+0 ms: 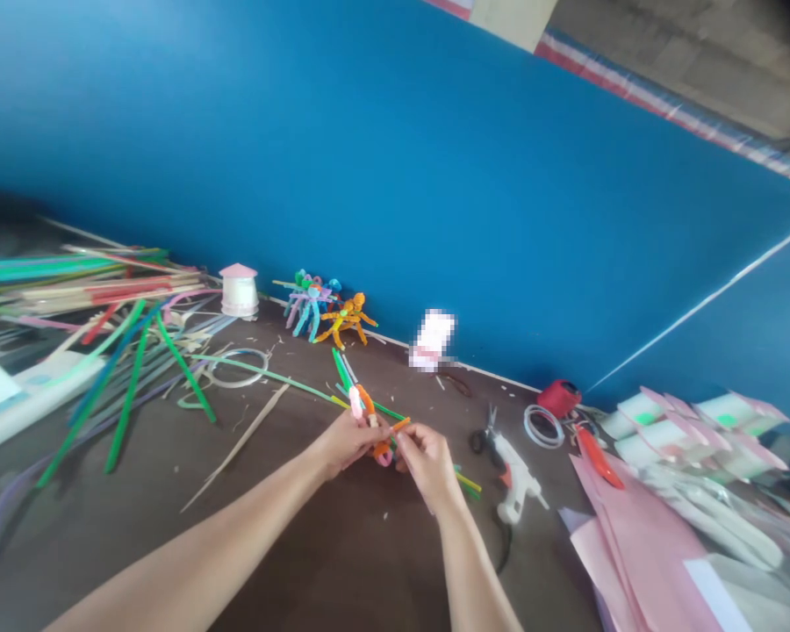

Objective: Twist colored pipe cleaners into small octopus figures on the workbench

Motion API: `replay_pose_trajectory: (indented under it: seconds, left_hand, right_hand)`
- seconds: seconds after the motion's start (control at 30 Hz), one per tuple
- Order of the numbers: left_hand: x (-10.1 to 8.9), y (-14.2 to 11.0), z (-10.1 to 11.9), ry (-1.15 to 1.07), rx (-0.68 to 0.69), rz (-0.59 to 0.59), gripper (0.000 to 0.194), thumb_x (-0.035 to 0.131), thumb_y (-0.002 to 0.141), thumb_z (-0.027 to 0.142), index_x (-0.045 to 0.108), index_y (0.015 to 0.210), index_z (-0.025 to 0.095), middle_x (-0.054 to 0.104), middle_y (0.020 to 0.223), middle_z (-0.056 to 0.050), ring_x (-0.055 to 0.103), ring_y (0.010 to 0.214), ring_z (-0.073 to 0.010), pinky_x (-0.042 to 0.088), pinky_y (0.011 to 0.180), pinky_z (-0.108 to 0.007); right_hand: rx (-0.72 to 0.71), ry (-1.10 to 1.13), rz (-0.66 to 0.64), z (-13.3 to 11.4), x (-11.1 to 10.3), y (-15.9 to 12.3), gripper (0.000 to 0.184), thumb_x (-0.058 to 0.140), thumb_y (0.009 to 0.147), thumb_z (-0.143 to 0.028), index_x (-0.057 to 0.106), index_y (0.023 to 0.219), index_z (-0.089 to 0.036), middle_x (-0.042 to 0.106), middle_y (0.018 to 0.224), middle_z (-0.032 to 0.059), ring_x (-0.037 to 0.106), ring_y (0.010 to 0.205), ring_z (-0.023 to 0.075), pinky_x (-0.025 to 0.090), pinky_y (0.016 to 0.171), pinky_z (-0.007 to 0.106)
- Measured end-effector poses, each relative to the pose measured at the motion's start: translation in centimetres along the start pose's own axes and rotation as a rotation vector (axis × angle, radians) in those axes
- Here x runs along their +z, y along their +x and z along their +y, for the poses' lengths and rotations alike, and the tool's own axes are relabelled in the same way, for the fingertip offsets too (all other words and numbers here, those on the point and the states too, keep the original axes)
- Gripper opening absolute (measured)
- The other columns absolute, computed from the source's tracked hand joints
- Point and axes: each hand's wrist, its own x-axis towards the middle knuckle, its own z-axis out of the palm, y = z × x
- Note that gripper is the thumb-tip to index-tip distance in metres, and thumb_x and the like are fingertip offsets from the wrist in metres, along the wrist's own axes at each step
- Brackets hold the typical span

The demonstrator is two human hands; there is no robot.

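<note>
Low over the brown table, my left hand (346, 441) is closed around a small orange and pink pipe cleaner figure (367, 401), whose loops stick out above and below the fingers. Close against it, my right hand (429, 461) pinches a short orange pipe cleaner end (401, 424). The fingers hide where the two pieces meet. Green and yellow pipe cleaners (469, 484) lie beneath and behind the hands. Farther back, by the blue wall, stand an orange long-legged pipe cleaner figure (350, 321) and several bluish and purple ones (308, 307).
Scissors (485, 432) and a white glue gun (519, 478) lie right of my hands. Pink sheets (638, 535), a red-handled tool (599, 456) and rolled pieces (671, 439) fill the right. Loose pipe cleaners (128, 395) and a white pink-topped cup (239, 291) are left. A blue wall (369, 158) rises behind.
</note>
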Motion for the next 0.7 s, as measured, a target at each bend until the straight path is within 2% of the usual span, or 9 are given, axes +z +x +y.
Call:
replay_pose_trajectory:
  seconds: [0.4, 0.53, 0.7]
  left_hand:
    - [0.02, -0.07, 0.28, -0.017, -0.007, -0.035, 0.018, 0.068, 0.063, 0.023, 0.059, 0.067, 0.008, 0.060, 0.053, -0.003, 0.060, 0.051, -0.0168, 0.049, 0.053, -0.029]
    - [0.40, -0.12, 0.44, -0.017, 0.011, -0.012, 0.017, 0.068, 0.062, 0.022, 0.058, 0.065, 0.008, 0.061, 0.054, -0.003, 0.059, 0.049, -0.0156, 0.049, 0.053, -0.028]
    - [0.56, -0.10, 0.43, -0.034, 0.001, 0.028, 0.016, 0.068, 0.062, 0.021, 0.057, 0.062, 0.009, 0.059, 0.051, -0.001, 0.057, 0.047, -0.0140, 0.047, 0.050, -0.026]
  right_hand:
    - [-0.074, -0.070, 0.062, -0.26, 0.39, -0.12, 0.022, 0.057, 0.071, -0.037, 0.061, 0.068, -0.016, 0.057, 0.056, 0.0006, 0.052, 0.048, 0.0116, 0.045, 0.046, 0.022]
    - [-0.092, -0.068, 0.067, -0.57, 0.45, -0.24, 0.022, 0.057, 0.071, -0.036, 0.061, 0.067, -0.016, 0.058, 0.053, 0.0003, 0.052, 0.045, 0.0117, 0.045, 0.044, 0.022]
    - [-0.049, 0.017, 0.040, -0.82, 0.42, -0.32, 0.025, 0.060, 0.070, -0.039, 0.060, 0.068, -0.014, 0.058, 0.049, 0.0001, 0.054, 0.042, 0.0116, 0.046, 0.042, 0.022]
